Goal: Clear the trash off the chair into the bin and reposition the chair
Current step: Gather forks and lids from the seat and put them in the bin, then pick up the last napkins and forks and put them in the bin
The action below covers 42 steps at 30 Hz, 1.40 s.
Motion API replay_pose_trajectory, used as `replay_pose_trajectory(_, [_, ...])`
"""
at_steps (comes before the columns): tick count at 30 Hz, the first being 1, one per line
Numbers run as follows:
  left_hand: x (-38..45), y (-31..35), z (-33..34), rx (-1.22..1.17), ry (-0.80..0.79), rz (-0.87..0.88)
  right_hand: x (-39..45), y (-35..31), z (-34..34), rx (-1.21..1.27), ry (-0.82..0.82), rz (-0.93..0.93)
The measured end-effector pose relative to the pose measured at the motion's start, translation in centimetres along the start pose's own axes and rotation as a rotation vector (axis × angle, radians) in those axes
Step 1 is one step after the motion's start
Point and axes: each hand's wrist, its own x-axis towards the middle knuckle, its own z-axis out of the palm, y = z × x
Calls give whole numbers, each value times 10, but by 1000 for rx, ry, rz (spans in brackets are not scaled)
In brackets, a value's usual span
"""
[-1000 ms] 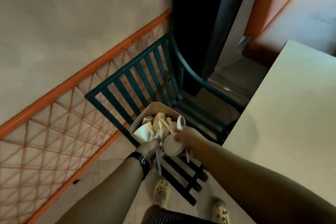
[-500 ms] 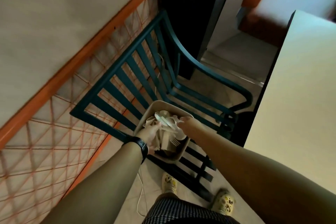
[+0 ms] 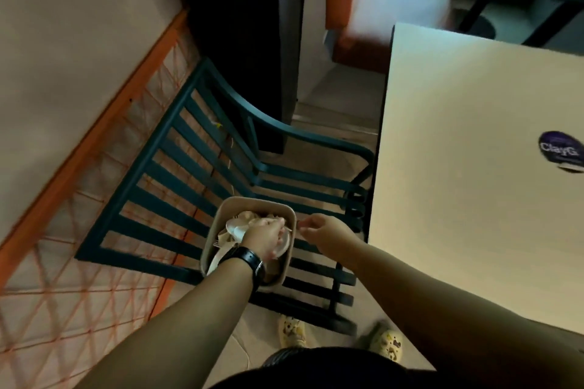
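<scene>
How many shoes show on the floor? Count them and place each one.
2. One patterned shoe sits on the floor below the chair seat's near edge; the other shoe is to its right, beside the table.

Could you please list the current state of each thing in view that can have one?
Dark green slatted metal chair: upright, tray resting on its seat.
Beige rectangular paper tray: on the seat, holding crumpled paper and a white lid.
Left hand: inside the tray, closed on trash.
Right hand: beside the tray's rim, fingers loosely curled, seemingly empty.
Cream square table: beside the chair.
</scene>
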Motion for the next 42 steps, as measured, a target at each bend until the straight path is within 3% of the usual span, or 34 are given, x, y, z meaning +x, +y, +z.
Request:
replay_pose_trajectory(7, [-39, 2, 79, 319, -135, 183, -54, 40, -41, 145, 126, 35])
replay_pose_trajectory(13, [-75, -12, 178, 472, -212, 296, -124, 121, -100, 310, 315, 47])
replay_pose_trajectory(18, [-115, -47, 265, 491, -313, 297, -200, 204, -150, 470, 460, 69])
replay_pose_trajectory(22, [-147, -92, 338, 508, -388, 301, -260, 275, -179, 411, 566, 112])
replay_pose_trajectory(29, [-201, -171, 470, 726, -568, 308, -362, 395, -209, 515, 732, 200])
replay_pose_trajectory(36, [-229, -212, 581, 900, -685, 325, -421, 486, -233, 676, 923, 300])
replay_pose_trajectory(42, [-230, -234, 673, 1025, -777, 291, -443, 550, -268, 824, 977, 407])
